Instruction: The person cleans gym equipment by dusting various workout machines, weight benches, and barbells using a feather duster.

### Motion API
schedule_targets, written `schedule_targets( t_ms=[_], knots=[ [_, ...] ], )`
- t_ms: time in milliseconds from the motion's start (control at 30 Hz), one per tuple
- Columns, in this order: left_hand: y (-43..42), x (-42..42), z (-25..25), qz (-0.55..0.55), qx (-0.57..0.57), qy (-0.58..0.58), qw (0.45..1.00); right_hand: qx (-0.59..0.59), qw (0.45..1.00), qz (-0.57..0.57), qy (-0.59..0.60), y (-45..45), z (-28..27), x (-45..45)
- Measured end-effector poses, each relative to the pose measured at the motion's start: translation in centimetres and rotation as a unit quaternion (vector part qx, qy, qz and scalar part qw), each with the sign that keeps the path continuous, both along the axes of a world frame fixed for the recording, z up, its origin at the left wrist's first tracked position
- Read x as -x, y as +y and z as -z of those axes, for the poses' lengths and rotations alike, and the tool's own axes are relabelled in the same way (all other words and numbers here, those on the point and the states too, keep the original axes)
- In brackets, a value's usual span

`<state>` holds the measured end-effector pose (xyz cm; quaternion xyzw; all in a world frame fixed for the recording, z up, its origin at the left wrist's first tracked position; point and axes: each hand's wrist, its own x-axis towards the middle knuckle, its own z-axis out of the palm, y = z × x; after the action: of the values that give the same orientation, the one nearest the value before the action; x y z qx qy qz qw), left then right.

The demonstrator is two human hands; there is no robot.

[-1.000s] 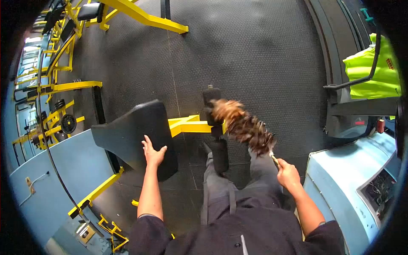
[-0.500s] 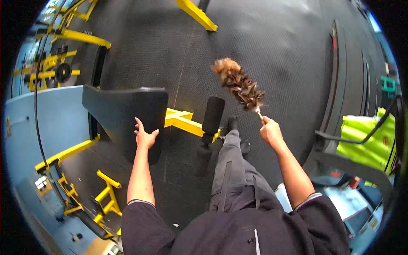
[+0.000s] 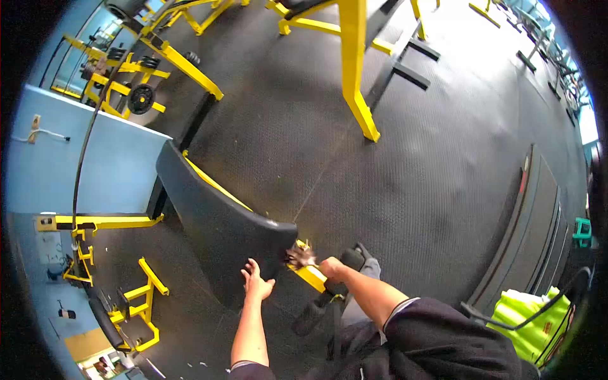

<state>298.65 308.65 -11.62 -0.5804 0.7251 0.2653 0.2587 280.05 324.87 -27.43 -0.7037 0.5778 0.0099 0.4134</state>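
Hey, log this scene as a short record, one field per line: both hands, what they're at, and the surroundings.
Right hand: closed on the feather duster
Feathers: at the edge of the black pad, by the yellow beam
Left hand: fingers spread, in front of the pad; contact unclear
Floor: black, textured
Picture left: pale blue partition, weight plate beyond
Lower right: yellow-green cloth

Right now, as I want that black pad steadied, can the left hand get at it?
Probably yes: the left hand looks empty over the black pad, with nothing visible between them; whether they touch is unclear.
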Motion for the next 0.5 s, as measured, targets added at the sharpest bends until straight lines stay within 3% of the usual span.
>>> schedule_targets(
  t_ms=[100, 167, 233, 300, 367, 433, 500],
  knots=[
    [-0.8, 0.6, -0.6, -0.011, -0.04, -0.024, 0.999, -0.152, 0.943, 0.29, -0.058, 0.4, -6.9, 7.7],
    [-1.1, 1.8, -1.8, -0.026, -0.068, -0.053, 0.996, -0.019, 0.994, 0.039, 0.103, 1.9, -6.2, 11.9],
    [-1.4, 1.9, -1.6, -0.031, -0.078, -0.068, 0.994, -0.238, 0.926, 0.294, 0.009, 2.9, -7.2, 16.5],
    [-1.5, 3.1, -2.5, -0.052, -0.09, -0.085, 0.991, -0.137, 0.929, 0.335, -0.071, 5.5, -7.9, 20.4],
    [-1.8, 4.1, -0.8, -0.126, -0.074, -0.075, 0.986, -0.049, 0.838, 0.539, -0.076, 6.7, -11.6, 23.5],
    [-2.3, 8.2, -2.7, -0.236, -0.089, 0.034, 0.967, 0.029, 0.784, 0.615, -0.084, 6.5, -19.4, 26.5],
    [-3.0, 13.5, -6.0, -0.275, -0.067, 0.222, 0.933, 0.201, 0.762, 0.606, -0.108, 7.1, -21.8, 29.3]
  ],
)
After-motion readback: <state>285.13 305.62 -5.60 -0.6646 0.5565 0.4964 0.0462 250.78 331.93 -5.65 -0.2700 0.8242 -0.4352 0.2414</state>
